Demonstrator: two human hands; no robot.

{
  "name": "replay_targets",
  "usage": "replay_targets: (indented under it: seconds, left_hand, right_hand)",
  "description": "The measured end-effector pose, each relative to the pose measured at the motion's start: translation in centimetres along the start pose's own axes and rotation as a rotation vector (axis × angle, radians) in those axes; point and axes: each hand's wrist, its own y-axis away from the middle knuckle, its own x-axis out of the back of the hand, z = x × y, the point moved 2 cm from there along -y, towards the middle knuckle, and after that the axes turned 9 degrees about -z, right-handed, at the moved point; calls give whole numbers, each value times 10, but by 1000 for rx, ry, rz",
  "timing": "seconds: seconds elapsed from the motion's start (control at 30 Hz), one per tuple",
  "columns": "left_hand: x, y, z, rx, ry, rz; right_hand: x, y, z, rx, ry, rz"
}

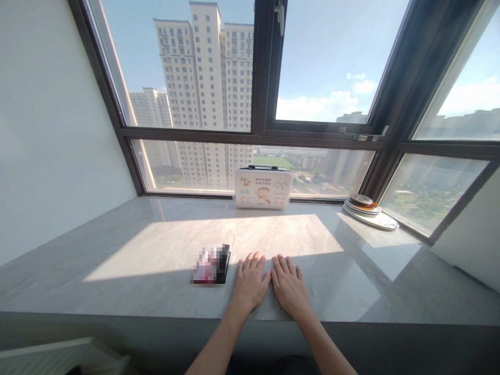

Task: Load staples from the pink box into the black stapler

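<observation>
Both hands lie palm down on the grey marble-patterned window sill (pixel 164 304), side by side with thumbs nearly meeting. My left hand (pixel 250 281) is flat with its fingers stretched out, and nothing is in it. Just to its left lies a small flat item with a blurred pink and black face (pixel 211 264), apart from the fingers. My right hand (pixel 289 284) also rests flat, fingers a little spread and holding nothing. Beyond the hands, against the window, stands a white case (pixel 263 190) with a black handle and cartoon prints.
A stack of plates (pixel 363 208) sits in the right back corner by the window frame (pixel 195 135). A white wall (pixel 50 130) closes off the left side. Below the sill's front edge, a pale slatted object (pixel 58 354) shows at lower left.
</observation>
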Motion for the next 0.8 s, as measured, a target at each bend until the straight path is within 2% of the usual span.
replay_targets:
  seconds: [0.13, 0.27, 0.37, 0.4, 0.47, 0.57, 0.67, 0.8]
  left_hand:
    - [4, -1, 3, 5, 23, 3]
    - [17, 5, 13, 9, 97, 45]
    - [28, 16, 23, -78, 218, 21]
    - [30, 20, 26, -137, 289, -40]
    - [30, 28, 30, -241, 508, -237]
    - [26, 37, 35, -277, 938, -541]
    - [25, 40, 40, -280, 1207, -660]
    - [31, 38, 45, -308, 1363, -747]
  right_hand:
    - [0, 0, -1, -5, -5, 1]
    - [-2, 0, 1, -1, -4, 16]
    - [-6, -2, 4, 5, 2, 21]
    - [-8, -4, 4, -1, 3, 18]
    - [-11, -7, 5, -24, -5, 6]
    - [-13, -11, 5, -53, -34, 1]
    - [-13, -11, 4, -52, -55, 7]
    - [-13, -9, 4, -56, -60, 16]
